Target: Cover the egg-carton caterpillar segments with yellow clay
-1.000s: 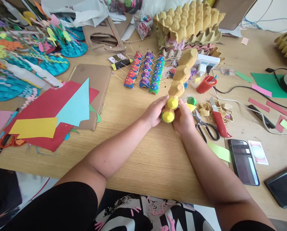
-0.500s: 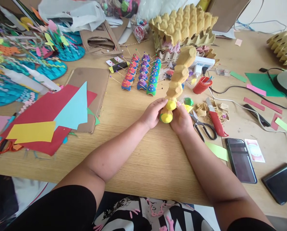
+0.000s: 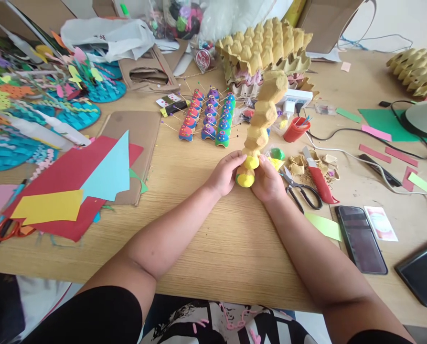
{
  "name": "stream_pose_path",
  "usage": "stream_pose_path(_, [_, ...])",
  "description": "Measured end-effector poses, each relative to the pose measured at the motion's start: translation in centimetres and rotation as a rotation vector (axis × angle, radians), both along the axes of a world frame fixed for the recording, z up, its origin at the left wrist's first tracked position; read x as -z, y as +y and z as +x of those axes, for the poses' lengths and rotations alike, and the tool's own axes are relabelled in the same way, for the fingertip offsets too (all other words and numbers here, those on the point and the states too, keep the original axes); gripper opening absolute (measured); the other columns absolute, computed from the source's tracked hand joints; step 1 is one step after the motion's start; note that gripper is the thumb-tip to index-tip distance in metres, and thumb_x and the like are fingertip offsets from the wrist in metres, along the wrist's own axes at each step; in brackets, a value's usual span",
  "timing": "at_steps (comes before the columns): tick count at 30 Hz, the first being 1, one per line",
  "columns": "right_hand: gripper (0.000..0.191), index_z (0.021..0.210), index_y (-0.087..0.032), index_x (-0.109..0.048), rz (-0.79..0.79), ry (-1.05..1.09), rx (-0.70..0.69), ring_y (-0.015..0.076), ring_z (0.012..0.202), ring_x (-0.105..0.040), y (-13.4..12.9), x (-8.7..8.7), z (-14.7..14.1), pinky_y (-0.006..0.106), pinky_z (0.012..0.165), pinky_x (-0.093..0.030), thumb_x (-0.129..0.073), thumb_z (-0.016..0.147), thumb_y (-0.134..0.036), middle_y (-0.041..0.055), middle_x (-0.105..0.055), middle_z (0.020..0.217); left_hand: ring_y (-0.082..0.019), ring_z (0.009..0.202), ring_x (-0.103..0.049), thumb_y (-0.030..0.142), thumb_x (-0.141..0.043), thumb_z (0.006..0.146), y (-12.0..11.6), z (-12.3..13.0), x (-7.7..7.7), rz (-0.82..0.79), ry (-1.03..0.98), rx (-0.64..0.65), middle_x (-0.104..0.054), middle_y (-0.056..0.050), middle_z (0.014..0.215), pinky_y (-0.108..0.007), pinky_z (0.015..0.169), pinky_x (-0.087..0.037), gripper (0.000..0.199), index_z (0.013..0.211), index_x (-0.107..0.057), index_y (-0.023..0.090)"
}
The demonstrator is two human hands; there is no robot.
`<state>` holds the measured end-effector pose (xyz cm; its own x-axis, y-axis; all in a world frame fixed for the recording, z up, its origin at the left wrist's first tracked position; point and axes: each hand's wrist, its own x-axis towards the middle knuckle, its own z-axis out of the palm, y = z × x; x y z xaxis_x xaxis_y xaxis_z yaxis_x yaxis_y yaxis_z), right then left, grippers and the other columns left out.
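The left hand (image 3: pixel 225 176) and right hand (image 3: pixel 270 181) grip the bumpy egg-carton strip (image 3: pixel 261 118) from both sides, by the two yellow lumps (image 3: pixel 251 162) at its near end. It is over the table (image 3: pixel 213 258), its long end pointing far and a bit right. It looks light and stiff but could rip at the thin bits, so the fat sides seem best to hold.

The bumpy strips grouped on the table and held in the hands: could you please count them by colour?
Red-and-blue strip: 1
Purple-and-blue strip: 1
Green-and-blue strip: 1
Tan strip with yellow end, between left hand and right hand: 1
Total: 4
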<state>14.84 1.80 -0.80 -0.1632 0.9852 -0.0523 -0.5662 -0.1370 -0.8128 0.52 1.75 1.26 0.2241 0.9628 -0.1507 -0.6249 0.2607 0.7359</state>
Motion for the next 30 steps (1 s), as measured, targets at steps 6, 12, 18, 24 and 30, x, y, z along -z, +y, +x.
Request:
stream_pose_path(6, [0.052, 0.089, -0.034, -0.073, 0.011, 0.004, -0.011, 0.0335, 0.120, -0.084, 0.02, 0.21, -0.03, 0.052, 0.104, -0.074, -0.108, 0.077, -0.071, 0.0008, -0.084, 0.089, -0.014, 0.076, -0.068, 0.037, -0.090, 0.104, -0.12, 0.08, -0.68, -0.023, 0.051, -0.009, -0.078, 0.001, 0.083, -0.028, 0.075, -0.053, 0.029, 0.086, -0.073, 0.021])
stream_pose_path(12, [0.048, 0.089, -0.034, -0.075, 0.003, -0.003, -0.011, 0.0351, 0.124, -0.085, -0.05, -0.14, -0.20, 0.053, 0.105, -0.075, -0.106, 0.080, -0.069, 0.0023, -0.085, 0.091, -0.015, 0.078, -0.071, 0.025, -0.082, 0.106, -0.12, -0.02, -0.88, -0.049, 0.036, -0.017, -0.081, 0.001, 0.083, -0.028, 0.079, -0.055, 0.026, 0.082, -0.073, 0.022])
stream_pose_path(18, [0.051, 0.085, -0.033, -0.072, 0.008, -0.005, -0.022, 0.0360, 0.124, -0.084, -0.06, -0.26, -0.18, 0.055, 0.109, -0.073, -0.108, 0.076, -0.068, 0.0024, -0.080, 0.086, -0.016, 0.078, -0.073, 0.026, -0.083, 0.107, 0.08, -0.23, -0.67, -0.075, 0.052, -0.022, -0.080, 0.002, 0.084, -0.030, 0.080, -0.054, 0.021, 0.088, -0.076, 0.023])
stream_pose_path(24, [0.053, 0.085, -0.033, -0.070, 0.007, 0.001, -0.022, 0.0353, 0.124, -0.083, 0.00, -0.15, -0.25, 0.054, 0.108, -0.073, -0.108, 0.076, -0.068, 0.0018, -0.079, 0.087, -0.017, 0.081, -0.075, 0.029, -0.081, 0.109, 0.20, -0.37, -0.54, -0.081, 0.051, -0.008, -0.081, 0.001, 0.086, -0.030, 0.081, -0.056, 0.021, 0.090, -0.076, 0.023])
stream_pose_path(30, [0.047, 0.092, -0.034, -0.074, -0.006, 0.008, -0.075, 0.0382, 0.127, -0.083, 0.06, -0.54, -0.39, 0.055, 0.104, -0.074, -0.101, 0.080, -0.070, 0.0048, -0.086, 0.094, -0.021, 0.089, -0.082, 0.035, -0.077, 0.111, 0.36, -0.32, -0.31, -0.072, 0.046, -0.002, -0.081, 0.000, 0.087, -0.032, 0.084, -0.062, 0.020, 0.095, -0.074, 0.024])
